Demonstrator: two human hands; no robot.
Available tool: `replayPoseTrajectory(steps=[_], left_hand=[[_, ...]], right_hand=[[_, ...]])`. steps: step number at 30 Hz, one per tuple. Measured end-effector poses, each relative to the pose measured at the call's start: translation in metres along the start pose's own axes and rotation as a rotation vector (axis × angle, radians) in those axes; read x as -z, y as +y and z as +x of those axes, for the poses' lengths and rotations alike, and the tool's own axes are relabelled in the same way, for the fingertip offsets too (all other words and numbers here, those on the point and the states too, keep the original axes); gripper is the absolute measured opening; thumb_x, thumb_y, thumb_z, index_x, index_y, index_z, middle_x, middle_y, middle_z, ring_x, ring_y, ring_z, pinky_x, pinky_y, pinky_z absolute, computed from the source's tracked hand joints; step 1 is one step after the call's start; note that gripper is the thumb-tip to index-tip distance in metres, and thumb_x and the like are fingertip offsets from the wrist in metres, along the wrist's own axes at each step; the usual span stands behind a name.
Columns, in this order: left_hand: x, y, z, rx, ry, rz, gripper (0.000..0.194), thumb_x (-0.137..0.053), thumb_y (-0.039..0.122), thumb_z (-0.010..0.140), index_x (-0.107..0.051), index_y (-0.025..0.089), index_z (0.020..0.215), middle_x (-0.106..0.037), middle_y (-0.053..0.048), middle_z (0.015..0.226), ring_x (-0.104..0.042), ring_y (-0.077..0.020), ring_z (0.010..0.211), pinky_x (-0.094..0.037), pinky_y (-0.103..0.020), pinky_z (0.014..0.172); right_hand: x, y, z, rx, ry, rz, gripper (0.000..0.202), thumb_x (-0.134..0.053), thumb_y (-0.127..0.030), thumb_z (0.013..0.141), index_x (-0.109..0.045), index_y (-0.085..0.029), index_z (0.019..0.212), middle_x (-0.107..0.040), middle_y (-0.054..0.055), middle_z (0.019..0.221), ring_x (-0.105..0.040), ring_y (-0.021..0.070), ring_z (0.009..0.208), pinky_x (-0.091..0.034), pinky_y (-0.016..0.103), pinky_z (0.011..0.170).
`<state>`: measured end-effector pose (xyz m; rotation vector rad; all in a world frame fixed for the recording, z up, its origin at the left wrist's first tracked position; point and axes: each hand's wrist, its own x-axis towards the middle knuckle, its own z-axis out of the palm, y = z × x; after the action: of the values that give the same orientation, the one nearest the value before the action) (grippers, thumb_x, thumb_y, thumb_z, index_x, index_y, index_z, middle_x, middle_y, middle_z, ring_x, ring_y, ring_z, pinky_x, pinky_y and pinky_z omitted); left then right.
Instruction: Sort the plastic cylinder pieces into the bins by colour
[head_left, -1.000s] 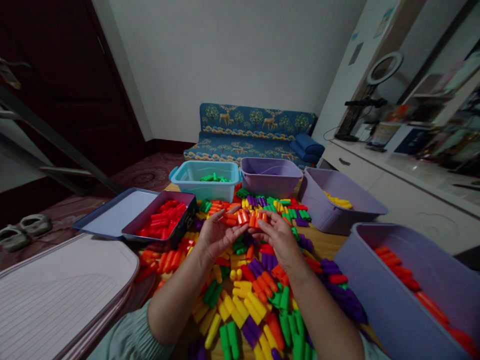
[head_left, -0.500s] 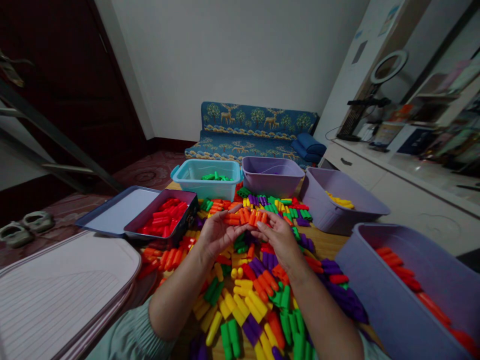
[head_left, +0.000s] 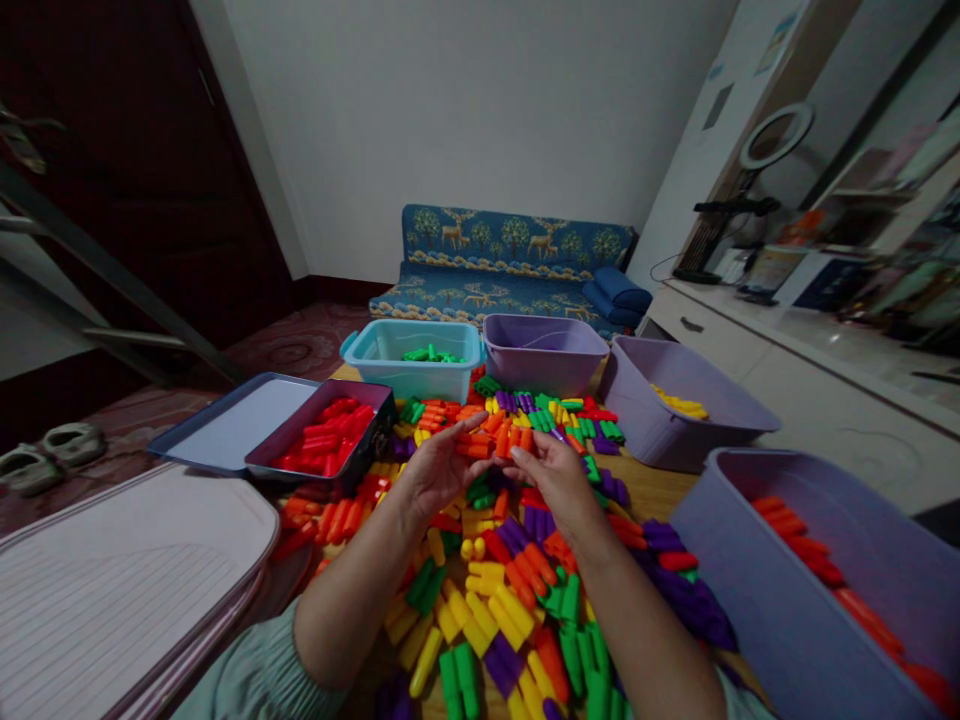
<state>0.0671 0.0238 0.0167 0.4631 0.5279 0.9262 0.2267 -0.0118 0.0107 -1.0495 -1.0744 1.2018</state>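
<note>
Both hands meet over the middle of a wooden table, holding a row of orange plastic pieces (head_left: 495, 436) between them. My left hand (head_left: 441, 470) is curled under and around the left end of the pieces. My right hand (head_left: 551, 472) grips their right end, its thumb lying on top. Beneath and around the hands lies a heap of loose pieces in yellow (head_left: 480, 610), green (head_left: 459, 680), purple (head_left: 504, 660), orange and red. The parts of the pieces inside the palms are hidden.
A blue bin (head_left: 416, 378) holds green pieces. Beside it stands a purple bin (head_left: 546, 368); further right are one with yellow pieces (head_left: 679, 402) and one with orange-red pieces (head_left: 795, 540). An open case (head_left: 259, 460) with red pieces is at the left.
The orange pieces between my hands have shifted slightly and sit less in a straight line. My left fingers have moved a little up around them.
</note>
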Motion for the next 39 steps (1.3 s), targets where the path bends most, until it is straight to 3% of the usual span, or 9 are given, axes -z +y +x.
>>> replayPoseTrajectory(steps=[7,16,20,26,33,39], left_hand=[[0.001,-0.004,0.0,-0.013,0.041,-0.002,0.039,-0.055,0.016,0.083,-0.056,0.01,0.122,-0.068,-0.014,0.102,-0.068,-0.0197,0.084,-0.058,-0.031,0.074],[-0.006,-0.005,-0.001,-0.029,0.053,0.027,0.018,-0.054,0.011,0.081,-0.064,0.008,0.097,-0.071,-0.012,0.091,-0.068,-0.0181,0.078,-0.056,-0.027,0.07],[-0.008,-0.003,-0.003,-0.052,0.03,-0.019,0.022,-0.052,0.015,0.083,-0.062,0.009,0.101,-0.069,-0.012,0.089,-0.068,-0.02,0.078,-0.056,-0.032,0.071],[-0.005,0.0,-0.004,-0.002,0.041,-0.096,0.026,-0.052,0.02,0.085,-0.06,0.009,0.107,-0.069,-0.014,0.095,-0.069,-0.0212,0.084,-0.056,-0.033,0.075],[-0.007,-0.003,-0.003,0.003,0.079,-0.1,0.025,-0.052,0.018,0.082,-0.062,0.009,0.104,-0.071,-0.012,0.088,-0.069,-0.021,0.076,-0.057,-0.033,0.066],[-0.007,-0.001,-0.004,0.045,0.098,-0.084,0.033,-0.047,0.022,0.086,-0.058,0.009,0.114,-0.071,-0.012,0.084,-0.069,-0.0216,0.067,-0.055,-0.03,0.055]], right_hand=[[-0.001,-0.004,-0.002,0.006,-0.017,-0.043,0.039,-0.075,-0.037,0.065,-0.068,-0.018,0.098,-0.072,0.002,0.079,-0.067,0.0166,0.068,-0.055,0.027,0.06],[-0.011,-0.003,-0.007,-0.023,-0.034,-0.029,0.034,-0.072,-0.03,0.067,-0.066,-0.02,0.099,-0.071,0.001,0.084,-0.067,0.0175,0.066,-0.054,0.031,0.065],[-0.013,-0.005,-0.009,0.018,0.047,-0.054,0.03,-0.072,-0.03,0.066,-0.062,-0.018,0.092,-0.069,0.001,0.085,-0.065,0.0157,0.065,-0.052,0.026,0.056],[-0.011,-0.004,-0.008,0.034,0.137,-0.058,0.024,-0.071,-0.03,0.067,-0.056,-0.018,0.082,-0.065,-0.001,0.071,-0.062,0.012,0.058,-0.043,0.02,0.046],[-0.011,-0.005,-0.008,0.029,0.04,-0.081,0.026,-0.068,-0.034,0.071,-0.06,-0.019,0.091,-0.067,0.0,0.078,-0.062,0.0134,0.061,-0.048,0.023,0.05],[-0.02,-0.009,-0.015,0.061,-0.073,-0.154,0.019,-0.07,-0.031,0.071,-0.062,-0.021,0.085,-0.067,0.0,0.076,-0.063,0.0164,0.066,-0.047,0.025,0.056]])
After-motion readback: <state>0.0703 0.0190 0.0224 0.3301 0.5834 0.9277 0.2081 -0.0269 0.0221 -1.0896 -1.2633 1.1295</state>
